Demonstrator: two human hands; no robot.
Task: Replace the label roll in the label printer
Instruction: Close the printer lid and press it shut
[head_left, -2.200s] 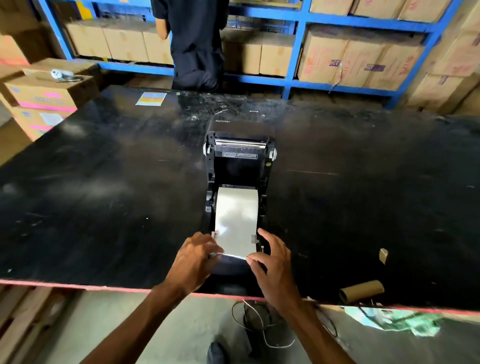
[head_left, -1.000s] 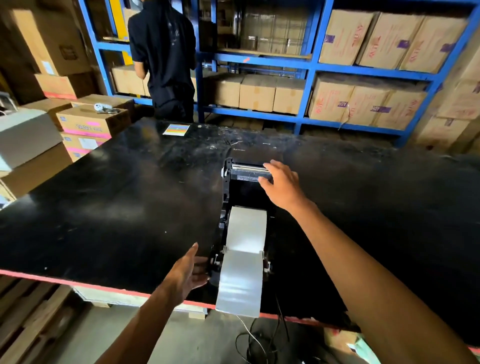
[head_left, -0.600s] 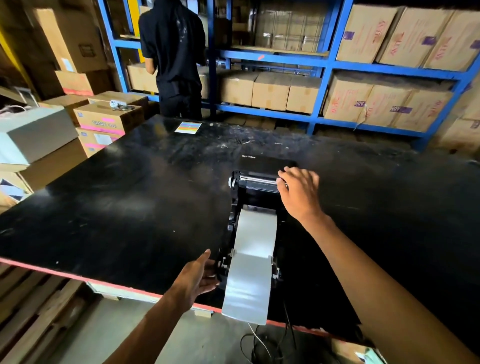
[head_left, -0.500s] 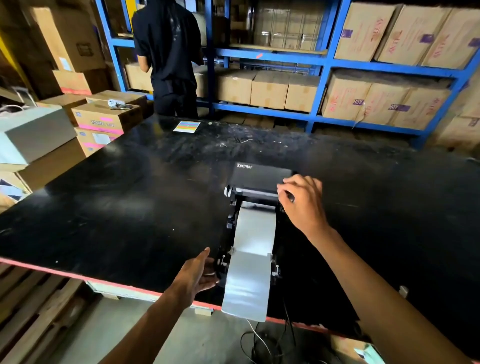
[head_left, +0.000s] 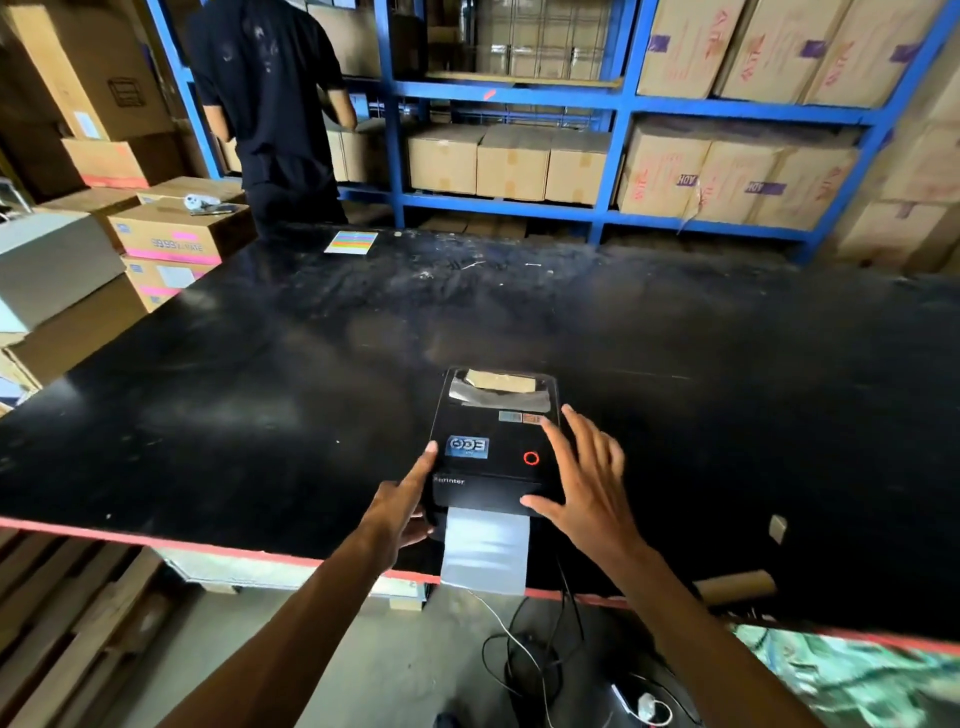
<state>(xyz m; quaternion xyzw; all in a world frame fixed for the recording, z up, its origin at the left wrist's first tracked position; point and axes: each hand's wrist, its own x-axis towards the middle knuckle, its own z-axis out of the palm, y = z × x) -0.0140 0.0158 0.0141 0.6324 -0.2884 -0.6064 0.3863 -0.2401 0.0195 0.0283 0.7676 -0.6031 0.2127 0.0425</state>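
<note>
The black label printer (head_left: 493, 441) stands near the front edge of the black table (head_left: 260, 389) with its lid down and a red ring light lit on top. A white strip of labels (head_left: 485, 551) hangs out of its front slot over the table's edge. Through the lid's window the label roll (head_left: 501, 382) shows. My left hand (head_left: 402, 504) rests flat against the printer's left front corner. My right hand (head_left: 587, 478) hovers with fingers spread over the printer's right front side, holding nothing.
An empty cardboard core (head_left: 737, 584) lies at the table's front right, with a small block (head_left: 777, 528) near it. A coloured card (head_left: 350, 242) lies at the far edge. A person in black (head_left: 270, 104) stands at blue shelves of cartons. Cables (head_left: 524, 654) lie on the floor below.
My right hand has swung the printer lid down from open to closed and now hovers above it. My left hand has moved onto the printer's left front corner.
</note>
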